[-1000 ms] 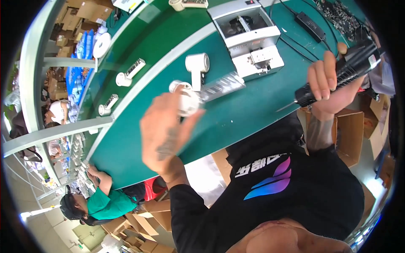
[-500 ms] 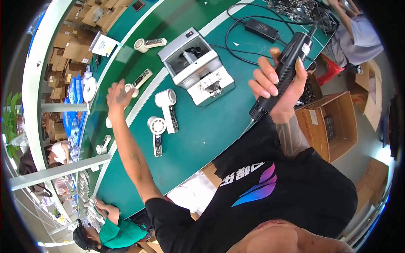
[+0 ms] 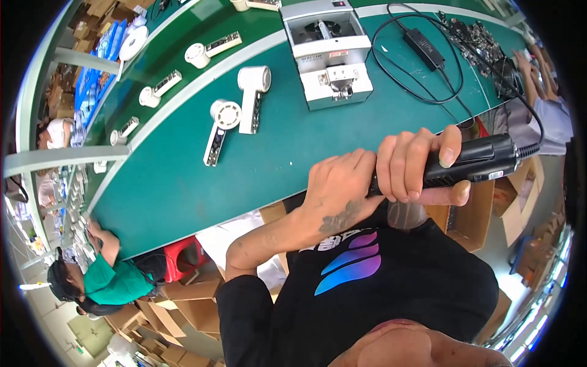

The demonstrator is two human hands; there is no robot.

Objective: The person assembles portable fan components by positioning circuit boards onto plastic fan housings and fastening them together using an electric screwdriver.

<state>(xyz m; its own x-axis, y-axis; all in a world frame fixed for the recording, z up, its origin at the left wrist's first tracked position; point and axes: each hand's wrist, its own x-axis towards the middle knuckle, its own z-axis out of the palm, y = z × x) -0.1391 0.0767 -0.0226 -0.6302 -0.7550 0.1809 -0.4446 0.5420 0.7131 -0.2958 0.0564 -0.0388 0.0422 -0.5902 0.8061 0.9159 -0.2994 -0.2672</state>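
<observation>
Since half a second ago the left hand [image 3: 342, 186] has come back from its reach over the green table [image 3: 183, 183] and now closes on the front end of the black electric screwdriver [image 3: 471, 164]. That tool is held level in front of the chest, off the table's near edge, with the right hand [image 3: 422, 162] wrapped tight round its body; its cord runs off toward the right.

In the head view, two white handheld dryers [image 3: 238, 113] lie side by side on the table, well apart from both hands, beside a grey screw feeder [image 3: 330, 58]. More white units [image 3: 211, 50] sit on the belt beyond. Judging by this, the two dryers wait untouched and any fastening is yet to start. A co-worker in a green shirt [image 3: 116, 284] bends at the table's left end.
</observation>
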